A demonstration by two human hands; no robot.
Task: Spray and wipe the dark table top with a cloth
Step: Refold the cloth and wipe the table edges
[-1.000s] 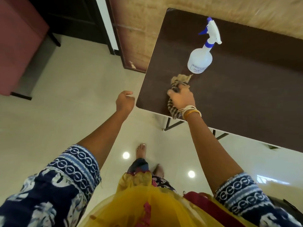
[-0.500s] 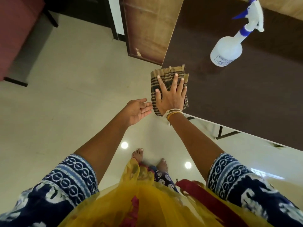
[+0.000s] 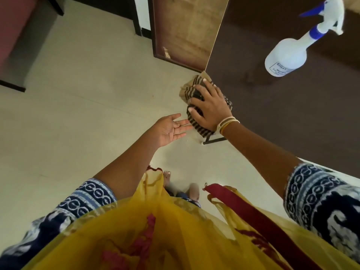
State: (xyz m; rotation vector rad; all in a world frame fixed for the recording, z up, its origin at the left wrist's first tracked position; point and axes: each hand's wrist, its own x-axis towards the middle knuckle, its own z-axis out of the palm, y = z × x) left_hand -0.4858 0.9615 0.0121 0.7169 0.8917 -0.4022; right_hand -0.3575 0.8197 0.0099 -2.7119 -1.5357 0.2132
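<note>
The dark table top (image 3: 282,117) fills the upper right of the view, matte brown with a thin pale edge, and faint smears show on it near the bottle. Below it lies a pale tiled floor (image 3: 87,98), and a wooden panel (image 3: 187,30) stands beyond the table's left edge.

The cloth (image 3: 194,94) lies at the near left corner of the tabletop, partly overhanging the left edge. The right hand (image 3: 211,110) presses flat on top of it, fingers spread and not closed around it; bangles (image 3: 227,123) sit at the wrist. The left hand (image 3: 168,129) is open, palm up, below the table edge, its fingertips just beside the hanging part of the cloth.

The cloth is crumpled, striped tan and dark brown. The spray bottle (image 3: 286,55), white with a blue trigger, stands on the tabletop well apart from the cloth, toward the far side.
</note>
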